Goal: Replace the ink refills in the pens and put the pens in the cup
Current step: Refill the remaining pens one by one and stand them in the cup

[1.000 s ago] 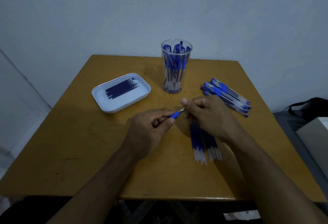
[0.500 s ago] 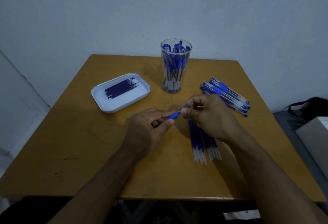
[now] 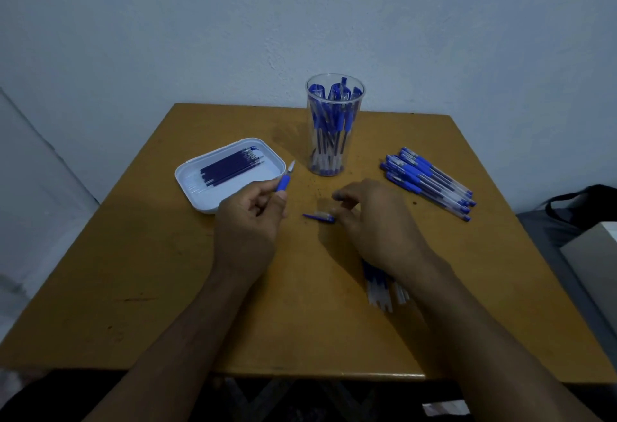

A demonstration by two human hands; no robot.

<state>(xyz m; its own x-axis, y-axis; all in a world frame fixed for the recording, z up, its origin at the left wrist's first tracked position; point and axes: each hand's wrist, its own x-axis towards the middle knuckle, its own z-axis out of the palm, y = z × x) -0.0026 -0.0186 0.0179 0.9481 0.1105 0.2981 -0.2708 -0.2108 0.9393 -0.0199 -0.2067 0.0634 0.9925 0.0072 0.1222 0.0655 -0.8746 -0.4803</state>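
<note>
On the square ochre wooden tabletop (image 3: 133, 288), toward its far edge, stands a tall clear plastic cup (image 3: 335, 124), upright and packed with blue-capped pens. All positions below are given from this cup.

Left of the cup and slightly nearer the camera lies a white rounded-rectangle plastic tray (image 3: 200, 198) holding a row of dark blue ink refills (image 3: 230, 167), laid side by side with tips pointing toward the cup.

Right of the cup, well apart from it, rests a loose pile of clear-barrelled pens with blue caps and grips (image 3: 429, 183), lying diagonally on the tabletop.

Nearer than the cup, and slightly to its left, the left hand (image 3: 248, 218) has its fingers curled round a pen front section with a blue grip and pale pointed tip (image 3: 285, 179); the tip points up and away, ending just beside the tray's right rim.

Nearer than the cup and almost directly in front of it, the right hand (image 3: 374, 221) hovers palm down with fingers loosely bent. A small blue pen cap with clear clip (image 3: 320, 217) lies on the tabletop at its fingertips; whether the fingers touch or pinch it cannot be told.

Nearer still, mostly hidden under the right forearm, lies a second bundle of blue and clear pen parts (image 3: 384, 288).
</note>
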